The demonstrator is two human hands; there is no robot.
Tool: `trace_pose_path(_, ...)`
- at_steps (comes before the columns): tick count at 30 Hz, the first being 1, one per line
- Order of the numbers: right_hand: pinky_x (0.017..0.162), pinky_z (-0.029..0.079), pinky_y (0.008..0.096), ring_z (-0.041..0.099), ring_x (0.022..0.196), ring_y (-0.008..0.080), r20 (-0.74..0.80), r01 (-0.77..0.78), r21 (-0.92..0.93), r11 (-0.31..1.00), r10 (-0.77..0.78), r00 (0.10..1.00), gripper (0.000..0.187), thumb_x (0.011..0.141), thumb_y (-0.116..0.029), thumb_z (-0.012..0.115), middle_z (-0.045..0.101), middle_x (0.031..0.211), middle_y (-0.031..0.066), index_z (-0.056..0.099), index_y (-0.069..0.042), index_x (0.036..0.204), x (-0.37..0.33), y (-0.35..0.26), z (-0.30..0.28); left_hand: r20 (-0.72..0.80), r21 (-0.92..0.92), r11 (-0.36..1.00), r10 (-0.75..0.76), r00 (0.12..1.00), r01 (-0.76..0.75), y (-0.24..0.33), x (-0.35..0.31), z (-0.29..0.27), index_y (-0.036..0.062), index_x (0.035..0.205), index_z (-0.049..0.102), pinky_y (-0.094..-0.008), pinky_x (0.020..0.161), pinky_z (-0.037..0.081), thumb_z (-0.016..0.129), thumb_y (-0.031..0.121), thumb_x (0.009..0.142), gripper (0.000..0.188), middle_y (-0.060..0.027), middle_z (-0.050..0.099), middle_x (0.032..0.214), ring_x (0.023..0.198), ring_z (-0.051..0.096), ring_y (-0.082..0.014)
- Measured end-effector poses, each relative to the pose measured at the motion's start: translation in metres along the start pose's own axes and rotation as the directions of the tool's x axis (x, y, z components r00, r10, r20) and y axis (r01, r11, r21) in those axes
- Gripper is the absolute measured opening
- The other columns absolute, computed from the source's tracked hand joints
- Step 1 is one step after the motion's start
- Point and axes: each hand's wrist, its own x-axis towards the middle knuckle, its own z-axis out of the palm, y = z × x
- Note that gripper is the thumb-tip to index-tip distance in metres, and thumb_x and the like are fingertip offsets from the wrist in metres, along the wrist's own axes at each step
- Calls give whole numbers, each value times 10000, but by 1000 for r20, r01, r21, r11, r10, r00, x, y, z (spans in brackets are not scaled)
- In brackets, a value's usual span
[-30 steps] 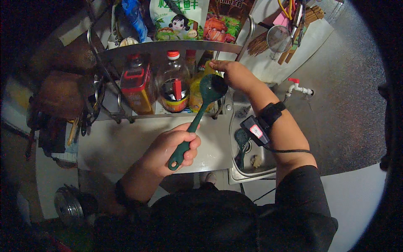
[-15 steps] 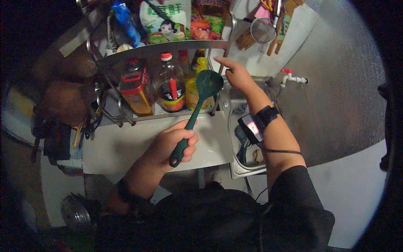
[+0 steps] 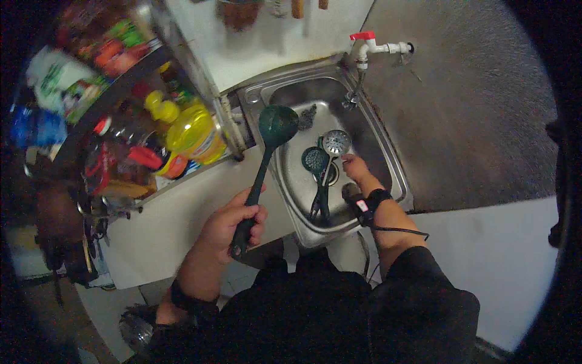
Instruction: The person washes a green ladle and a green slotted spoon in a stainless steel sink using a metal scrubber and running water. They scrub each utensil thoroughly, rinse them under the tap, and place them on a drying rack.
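My left hand (image 3: 233,224) is closed around the handle of a dark green ladle (image 3: 278,126), held up with its bowl over the sink's left side. My right hand (image 3: 357,170) is above the steel sink (image 3: 285,194), a finger stretched toward a metal slotted skimmer (image 3: 336,142); nothing shows in this hand, though some of its fingers are hidden. The skimmer lies beside a dark green slotted spoon (image 3: 314,159), their handles side by side near the drain. A dark grey scouring pad (image 3: 308,117) rests farther back in the sink.
A white tap (image 3: 364,48) with a red handle comes from the wall behind the sink. Left of it, a rack holds a yellow bottle (image 3: 197,136), a dark sauce bottle (image 3: 136,139) and food bags (image 3: 66,85). A pale counter (image 3: 200,212) runs below the rack.
The view has swung right toward the sink. My right hand has lowered from beside the rack into the sink area, near the skimmer. The left hand still grips the ladle.
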Motion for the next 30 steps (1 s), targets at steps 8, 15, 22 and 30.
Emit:
trace_pose_path(8,773,436,382,542,885,331,40,127,189,974,-137,990,344,724,-102,525,563,966,192,529,-71,1067,106,-28,70,-77,-355,935,-47,996,16,-22,116,6,175,1227,391,-159,379,273,421,63,832,412,-21,433,754,489,348,-58)
trace_pose_path(15,891,363,409,430,1037,378,-157,455,-136,880,-472,867,393,721,-160,575,479,1106,192,501,-73,1097,169,-76,78,-304,-453,890,-92,948,-58,-28,134,13,167,1235,387,-157,349,248,448,79,836,413,-6,419,685,446,305,-52)
trace_pose_path(22,835,394,392,464,997,335,363,569,-402,717,-446,818,278,729,-225,602,524,1050,132,575,-66,956,201,-63,102,-333,-399,916,-93,938,-51,-36,147,4,195,1202,407,-151,367,227,443,247,877,332,18,384,663,468,296,-41)
trace_pose_path(30,780,418,343,493,935,285,-76,284,590,755,-299,951,206,708,-169,626,510,974,138,578,-66,881,129,-94,22,-351,-450,893,-163,922,-14,-47,177,-13,202,1133,449,-157,357,221,432,266,882,260,31,372,645,450,284,-46)
